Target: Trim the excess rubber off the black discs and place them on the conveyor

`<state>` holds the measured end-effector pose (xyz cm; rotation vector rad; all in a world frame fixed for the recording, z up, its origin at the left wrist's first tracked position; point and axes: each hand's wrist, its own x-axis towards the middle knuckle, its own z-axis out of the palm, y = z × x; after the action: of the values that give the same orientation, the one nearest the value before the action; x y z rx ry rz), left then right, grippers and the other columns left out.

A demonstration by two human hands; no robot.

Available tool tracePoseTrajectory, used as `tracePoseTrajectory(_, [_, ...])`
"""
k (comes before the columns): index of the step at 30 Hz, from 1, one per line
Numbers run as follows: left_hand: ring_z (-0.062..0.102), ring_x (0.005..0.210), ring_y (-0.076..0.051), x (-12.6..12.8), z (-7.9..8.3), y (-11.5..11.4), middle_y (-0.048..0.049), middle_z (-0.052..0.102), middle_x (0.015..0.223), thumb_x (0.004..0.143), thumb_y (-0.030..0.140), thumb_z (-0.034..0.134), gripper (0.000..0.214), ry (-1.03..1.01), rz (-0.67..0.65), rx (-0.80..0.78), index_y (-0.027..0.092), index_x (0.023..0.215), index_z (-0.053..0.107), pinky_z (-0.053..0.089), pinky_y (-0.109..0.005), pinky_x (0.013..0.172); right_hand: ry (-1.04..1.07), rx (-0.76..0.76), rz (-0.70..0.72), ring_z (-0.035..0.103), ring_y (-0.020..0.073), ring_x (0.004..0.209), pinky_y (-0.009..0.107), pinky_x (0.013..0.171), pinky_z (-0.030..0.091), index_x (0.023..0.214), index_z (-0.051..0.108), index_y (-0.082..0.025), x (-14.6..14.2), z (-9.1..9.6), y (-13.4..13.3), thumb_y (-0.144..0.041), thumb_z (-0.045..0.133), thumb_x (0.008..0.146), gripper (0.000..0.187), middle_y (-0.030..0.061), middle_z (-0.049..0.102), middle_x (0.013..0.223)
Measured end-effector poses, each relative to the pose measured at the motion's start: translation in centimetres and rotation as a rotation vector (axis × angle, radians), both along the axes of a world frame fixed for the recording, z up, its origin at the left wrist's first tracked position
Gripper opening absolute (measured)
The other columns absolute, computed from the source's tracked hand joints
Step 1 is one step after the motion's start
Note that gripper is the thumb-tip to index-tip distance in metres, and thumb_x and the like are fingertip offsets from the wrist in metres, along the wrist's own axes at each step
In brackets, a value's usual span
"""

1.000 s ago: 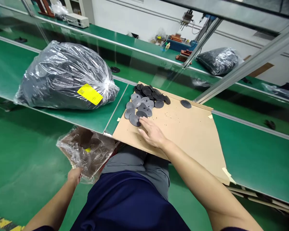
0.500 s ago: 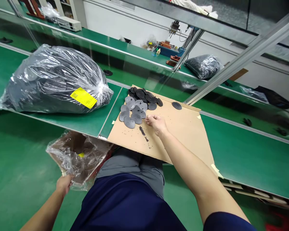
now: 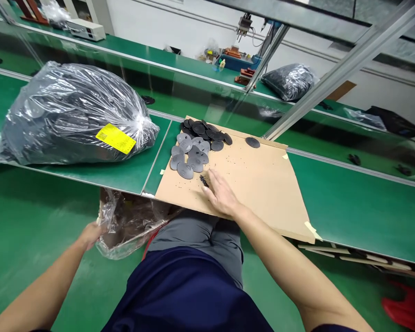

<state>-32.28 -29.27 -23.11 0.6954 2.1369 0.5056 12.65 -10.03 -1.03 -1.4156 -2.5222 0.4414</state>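
Note:
My right hand (image 3: pixel 222 196) rests palm down on a cardboard sheet (image 3: pixel 263 184), its fingers stretched out and the thumb apart. At its fingertips lies a small heap of tiny black bits (image 3: pixel 204 180), partly covered by the hand. Just beyond sit several flat grey-black oval discs (image 3: pixel 185 170), with a pile of darker discs (image 3: pixel 198 127) behind them. Low on the left, my left hand (image 3: pixel 91 234) is closed on the edge of a plastic-lined box (image 3: pixel 124 251), which sits partly under the bench. The fingertips there are hidden by the clear liner.
A large clear bag (image 3: pixel 72 115) of dark parts with a yellow label (image 3: pixel 116 138) lies on the green bench (image 3: pixel 349 203) to the left. One single disc (image 3: pixel 252 142) lies apart near the sheet's back edge. A slanted metal post (image 3: pixel 311 92) rises behind, right.
My left hand and the box have shifted toward the bench, with more of the box beneath it. My right hand has gone from a pinch near the discs to flat beside the black bits.

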Motion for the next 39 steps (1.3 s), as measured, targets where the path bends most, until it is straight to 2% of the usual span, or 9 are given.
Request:
tracePoseTrajectory(3, [0.042, 0.048, -0.012, 0.3, 0.2, 0.1, 0.0023, 0.047, 0.053, 0.053, 0.023, 0.056, 0.015, -0.089, -0.007, 0.019, 0.018, 0.066, 0.051, 0.031, -0.022, 0.041, -0.116, -0.023, 0.029, 0.015, 0.028, 0.145, 0.048, 0.119, 0.017, 0.15, 0.018, -0.008, -0.7, -0.7, -1.5, -0.062, 0.025, 0.093, 0.079, 0.0166, 0.018, 0.156])
tracePoseTrajectory(6, [0.041, 0.048, -0.012, 0.9, 0.6, -1.3, 0.0025, 0.049, 0.054, 0.051, 0.023, 0.057, 0.017, -0.144, 0.008, 0.047, 0.018, 0.067, 0.052, 0.031, -0.023, 0.041, -0.145, -0.023, 0.022, 0.013, 0.0281, 0.145, 0.048, 0.118, 0.018, 0.151, 0.013, -0.008, -1.7, -1.1, -2.1, -0.063, 0.024, 0.093, 0.081, 0.0167, 0.016, 0.156])
tracePoseTrajectory(12, [0.04, 0.047, -0.012, 1.5, 1.7, -3.7, 0.0034, 0.046, 0.051, 0.051, 0.025, 0.057, 0.015, -0.186, 0.038, 0.08, 0.019, 0.062, 0.049, 0.029, -0.023, 0.042, -0.155, -0.051, 0.02, 0.015, 0.0287, 0.145, 0.048, 0.118, 0.019, 0.151, 0.014, -0.007, -3.4, -0.9, -2.7, -0.063, 0.025, 0.092, 0.081, 0.0173, 0.017, 0.156])
tracePoseTrajectory(20, [0.038, 0.044, -0.011, 1.2, 3.1, -2.5, 0.0033, 0.043, 0.048, 0.052, 0.02, 0.055, 0.01, -0.199, 0.034, 0.074, 0.018, 0.061, 0.05, 0.027, -0.023, 0.04, -0.122, -0.067, 0.061, 0.014, 0.0291, 0.145, 0.048, 0.118, 0.018, 0.15, 0.017, -0.006, -6.5, -0.7, -3.9, -0.061, 0.026, 0.093, 0.08, 0.017, 0.017, 0.156])
tracePoseTrajectory(29, [0.04, 0.044, -0.011, 0.4, 3.1, -2.7, 0.003, 0.044, 0.048, 0.056, 0.016, 0.055, 0.007, -0.17, 0.024, 0.027, 0.017, 0.062, 0.051, 0.029, -0.023, 0.041, -0.062, -0.078, 0.069, 0.017, 0.0287, 0.145, 0.047, 0.118, 0.017, 0.149, 0.022, -0.008, -8.0, -1.0, -3.8, -0.059, 0.022, 0.094, 0.075, 0.0148, 0.022, 0.156])
tracePoseTrajectory(32, [0.041, 0.045, -0.012, 1.6, 3.5, -3.6, 0.0026, 0.046, 0.05, 0.058, 0.016, 0.055, 0.007, -0.123, 0.029, 0.011, 0.016, 0.065, 0.053, 0.03, -0.024, 0.043, -0.042, -0.095, 0.028, 0.018, 0.029, 0.144, 0.046, 0.118, 0.017, 0.148, 0.024, -0.006, -8.4, -0.9, -3.9, -0.059, 0.021, 0.095, 0.075, 0.016, 0.024, 0.154])
tracePoseTrajectory(35, [0.046, 0.048, -0.014, 3.8, 4.0, -5.1, 0.0015, 0.052, 0.054, 0.062, 0.017, 0.055, 0.011, -0.045, 0.031, 0.003, 0.016, 0.073, 0.057, 0.032, -0.025, 0.046, 0.029, -0.083, -0.008, 0.021, 0.0289, 0.143, 0.047, 0.118, 0.018, 0.148, 0.026, -0.009, -8.7, -0.9, -4.0, -0.059, 0.023, 0.095, 0.073, 0.0147, 0.028, 0.153])
tracePoseTrajectory(39, [0.057, 0.062, -0.019, 7.1, 4.3, -6.9, -0.0014, 0.062, 0.067, 0.065, 0.017, 0.055, 0.02, 0.069, 0.015, 0.005, 0.017, 0.083, 0.062, 0.037, -0.025, 0.054, 0.067, -0.081, -0.049, 0.024, 0.0289, 0.142, 0.047, 0.118, 0.019, 0.146, 0.029, -0.007, -9.2, -1.1, -4.1, -0.057, 0.021, 0.095, 0.072, 0.0169, 0.032, 0.151])
